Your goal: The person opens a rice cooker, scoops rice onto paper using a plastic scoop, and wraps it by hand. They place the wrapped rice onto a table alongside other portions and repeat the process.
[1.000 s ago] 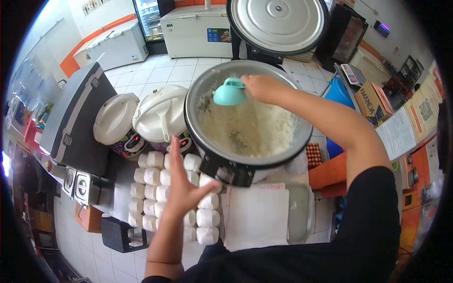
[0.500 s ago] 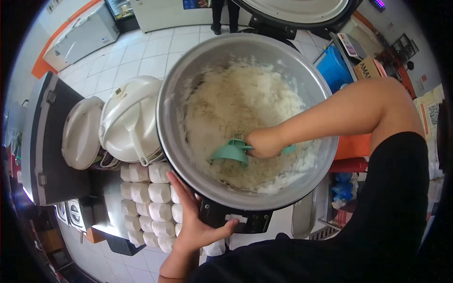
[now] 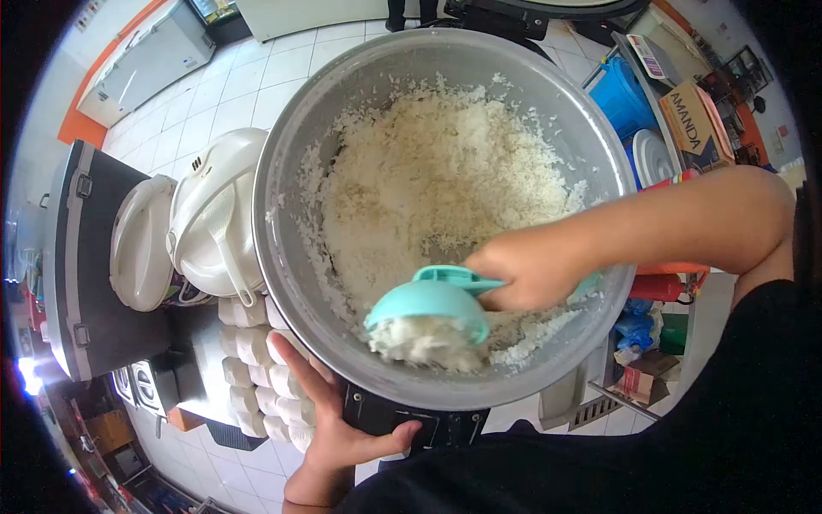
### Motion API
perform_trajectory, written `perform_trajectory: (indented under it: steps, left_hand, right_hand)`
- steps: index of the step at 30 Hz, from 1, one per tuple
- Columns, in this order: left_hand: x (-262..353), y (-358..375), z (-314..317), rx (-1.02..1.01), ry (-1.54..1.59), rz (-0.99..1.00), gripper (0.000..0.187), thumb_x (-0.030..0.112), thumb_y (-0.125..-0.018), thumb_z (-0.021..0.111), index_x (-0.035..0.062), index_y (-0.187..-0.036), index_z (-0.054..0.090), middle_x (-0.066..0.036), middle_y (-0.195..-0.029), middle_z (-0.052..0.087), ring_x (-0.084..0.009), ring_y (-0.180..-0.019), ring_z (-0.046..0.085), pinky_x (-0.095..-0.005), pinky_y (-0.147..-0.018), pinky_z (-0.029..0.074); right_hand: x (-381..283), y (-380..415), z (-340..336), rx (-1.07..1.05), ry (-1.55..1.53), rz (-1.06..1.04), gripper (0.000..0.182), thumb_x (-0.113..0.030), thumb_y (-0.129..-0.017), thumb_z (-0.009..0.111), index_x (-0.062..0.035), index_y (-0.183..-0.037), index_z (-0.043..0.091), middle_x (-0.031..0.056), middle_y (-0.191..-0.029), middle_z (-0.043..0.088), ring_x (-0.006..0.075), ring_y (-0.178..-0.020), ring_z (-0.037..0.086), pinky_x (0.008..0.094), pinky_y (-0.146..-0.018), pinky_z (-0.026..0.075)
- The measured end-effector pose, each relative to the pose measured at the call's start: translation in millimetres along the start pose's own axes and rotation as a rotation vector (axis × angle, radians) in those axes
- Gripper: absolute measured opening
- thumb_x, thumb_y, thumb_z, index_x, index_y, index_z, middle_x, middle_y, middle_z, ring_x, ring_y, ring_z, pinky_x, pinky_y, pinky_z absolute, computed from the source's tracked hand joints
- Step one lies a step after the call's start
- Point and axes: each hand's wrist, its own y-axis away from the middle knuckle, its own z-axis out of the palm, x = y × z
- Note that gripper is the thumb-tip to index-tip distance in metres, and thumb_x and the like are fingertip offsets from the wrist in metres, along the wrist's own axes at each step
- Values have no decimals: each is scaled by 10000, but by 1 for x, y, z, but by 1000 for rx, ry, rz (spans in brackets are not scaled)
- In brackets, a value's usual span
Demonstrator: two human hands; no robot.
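My right hand [image 3: 535, 265] is closed around the handle of a turquoise scoop [image 3: 424, 301]. Cooked white rice [image 3: 402, 180] lies in a large round metal rice pot [image 3: 591, 141], heaped toward the far side and thinner near me. More rice, blurred, shows at the mouth of the tilted scoop, above the pot's near side. Outside the pot's near left edge, my left hand [image 3: 338, 424] rests against the cooker's body with fingers stretched and thumb spread beside the black front bracket [image 3: 411, 420].
Stacked white food boxes [image 3: 257, 351] stand at the left below white lidded rice containers [image 3: 227, 214], one with a paddle on its lid. A dark open cooler box [image 3: 94, 265] is farther left. Blue bin [image 3: 616, 94] and carton [image 3: 693, 124] are at right.
The scoop has risen from the rice toward me, with rice now showing at its mouth. The pot looks larger in view. My left hand stays at the cooker's near left side.
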Motion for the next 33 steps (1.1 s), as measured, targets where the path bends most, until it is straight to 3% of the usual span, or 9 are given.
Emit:
perform_trajectory:
  steps: [3,9,11,12,18,21,27,30,33]
  left_hand:
    - [3,2,2,11,-9,-39,1456,169,-594,845,151,-1358,-394,-235,-1483,127,-328,-1364,230,-433,-1113,197]
    - [0,1,2,21,-20,-22,1458,175,-597,843,160,-1349,-406,-232,-1473,144,-324,-1359,232,-426,-1115,177]
    - [3,3,0,-10,-37,-40,1452,166,-605,838,165,-1344,-413,-236,-1481,130,-323,-1366,220,-422,-1114,177]
    - [5,2,-1,-33,-86,-23,1439,147,-620,827,168,-1340,-418,-240,-1486,122,-323,-1370,215,-421,-1113,183]
    - [-4,5,2,36,6,7,1464,162,-529,862,198,-1424,-296,-177,-1523,150,-304,-1353,277,-429,-1105,247]
    - [-4,4,7,71,96,-8,1451,131,-536,851,207,-1425,-293,-174,-1519,166,-312,-1349,281,-428,-1105,243]
    - [-1,2,1,-58,31,54,1404,78,-633,803,170,-1359,-395,-218,-1500,101,-309,-1359,234,-410,-1100,229]
    - [-3,2,2,-36,67,54,1400,70,-629,799,167,-1365,-388,-215,-1499,104,-307,-1354,245,-408,-1096,239]
    - [0,0,4,-33,68,66,1392,55,-626,790,168,-1369,-382,-213,-1501,104,-308,-1349,258,-406,-1092,251]
  right_hand:
    - [-19,-5,-51,-425,-9,428,242,-202,-915,510,19,-1000,562,137,-701,618,238,-631,618,380,-578,498]
    - [-10,-31,-13,132,173,446,372,-302,-993,334,-7,-995,561,161,-747,612,302,-681,614,418,-636,506]
    - [3,-33,-4,232,326,179,451,-320,-1004,245,-9,-961,568,178,-777,611,327,-696,607,442,-657,502]
    - [-29,-28,-26,276,75,445,333,-249,-975,358,0,-940,575,202,-780,613,339,-716,619,446,-656,504]
    - [36,-41,-28,-17,332,596,166,-100,-851,518,43,-897,587,211,-765,632,341,-701,630,442,-629,507]
    - [72,-52,-2,-359,813,296,184,-91,-845,490,50,-851,609,186,-742,646,314,-661,638,418,-623,520]
    - [32,-28,-25,-1,266,752,199,-79,-825,494,24,-776,657,163,-734,658,310,-604,637,407,-615,525]
    - [37,-33,-19,-504,796,527,229,-95,-857,475,35,-826,661,168,-718,649,295,-584,629,409,-573,525]
    - [60,-45,4,-656,847,209,243,-92,-874,456,41,-841,657,173,-719,652,282,-575,631,395,-541,524]
